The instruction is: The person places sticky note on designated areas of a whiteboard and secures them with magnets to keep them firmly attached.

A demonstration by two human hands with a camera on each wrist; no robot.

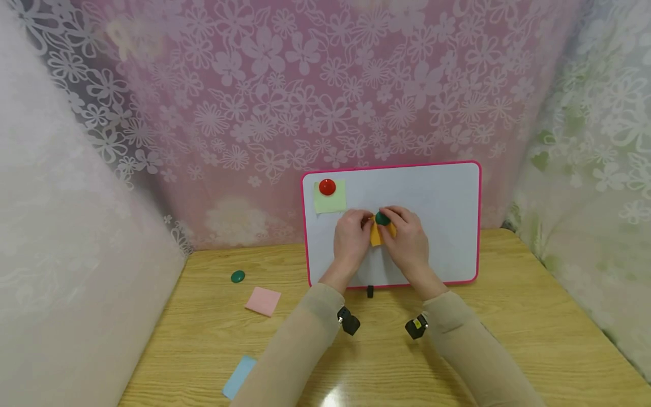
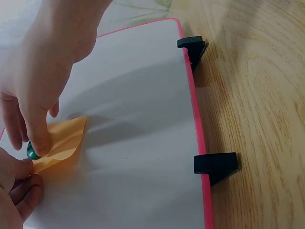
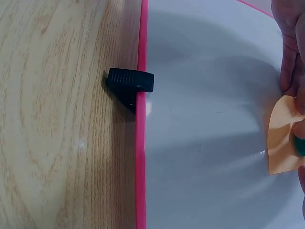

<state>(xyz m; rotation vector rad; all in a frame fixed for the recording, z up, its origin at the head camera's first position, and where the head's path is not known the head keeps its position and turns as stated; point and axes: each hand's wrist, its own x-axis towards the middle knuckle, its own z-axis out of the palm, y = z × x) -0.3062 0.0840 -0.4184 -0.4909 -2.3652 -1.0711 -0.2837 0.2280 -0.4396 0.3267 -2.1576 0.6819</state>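
Observation:
A whiteboard (image 1: 447,220) with a pink frame stands on the table, an orange sticky note (image 1: 375,236) against its middle. At the note's upper left edge, my left hand (image 1: 352,234) pinches the paper between thumb and fingers. My right hand (image 1: 411,240) holds a round green magnet (image 1: 382,218) between thumb and fingers, over the note's upper part. From the left wrist view, the note (image 2: 66,138) bows away from the board at its lower edge. Fingers partly cover the magnet (image 3: 299,144) in the right wrist view.
A red magnet (image 1: 328,187) sits on a light green note (image 1: 329,204) at the board's upper left. On the table's left lie another green magnet (image 1: 237,276), a pink note (image 1: 263,301) and a blue note (image 1: 239,377). Black clips (image 2: 215,163) support the board's lower edge.

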